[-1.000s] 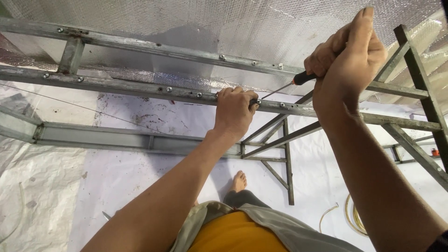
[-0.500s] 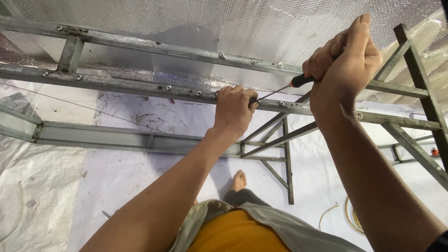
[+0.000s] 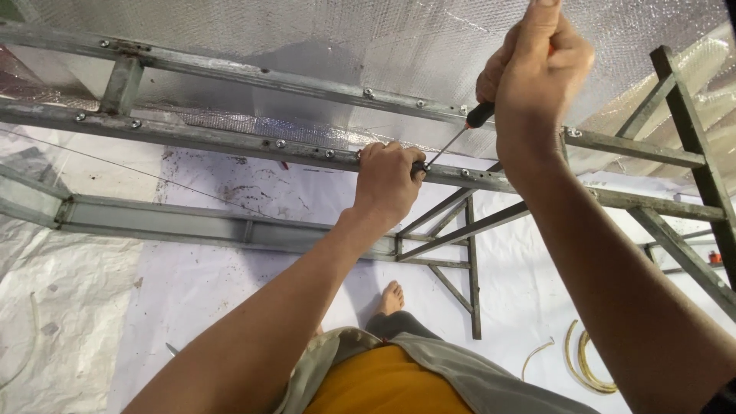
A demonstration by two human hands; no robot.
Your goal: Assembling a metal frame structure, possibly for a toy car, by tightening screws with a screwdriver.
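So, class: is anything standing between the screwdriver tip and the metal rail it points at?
Nothing visible does. The screwdriver, held in the right hand, runs straight to the metal rail, meeting it beside the left hand gripping there.

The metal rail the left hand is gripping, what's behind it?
Behind the metal rail is shiny foil insulation and a second rail. The left hand covers the spot where the screwdriver tip meets the rail.

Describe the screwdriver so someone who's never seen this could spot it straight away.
Find the long grey metal rail studded with screws under the silver foil sheet. The left hand grips it; the screwdriver slants from there up into the right hand. Thin shaft, black collar, unlike the flat rails.
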